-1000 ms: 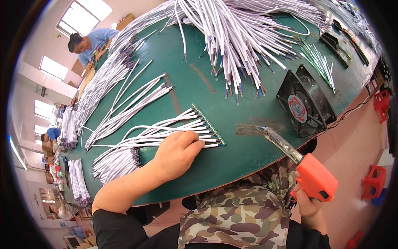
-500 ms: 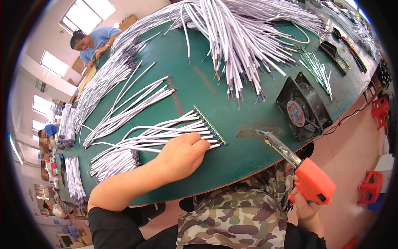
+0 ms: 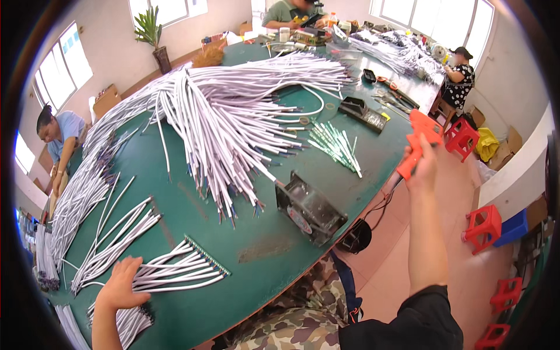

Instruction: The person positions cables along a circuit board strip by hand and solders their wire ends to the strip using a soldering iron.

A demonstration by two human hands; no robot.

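My right hand (image 3: 422, 169) is wrapped round the handle of a red-orange soldering gun (image 3: 424, 125), held up beyond the table's right edge. The gun's metal tip cannot be made out. Over the left part of the table, my left hand (image 3: 121, 286) is open, thumb apart from the fingers, beside a fan of white cables (image 3: 175, 274). Whether it touches them I cannot tell. The far ends of these cables meet a narrow green circuit board strip (image 3: 207, 255) lying on the green table.
A large heap of white cables (image 3: 216, 111) covers the table's middle. A black fan (image 3: 309, 210) stands near the front edge. Beyond it lie green strips (image 3: 335, 143) and a black tray (image 3: 363, 114). Red stools (image 3: 483, 226) stand at right. Several other people work around the room.
My right hand has raised the soldering gun and carried it far forward. My left hand has drawn back leftward from the circuit board strip and opened. The view has turned up and right.
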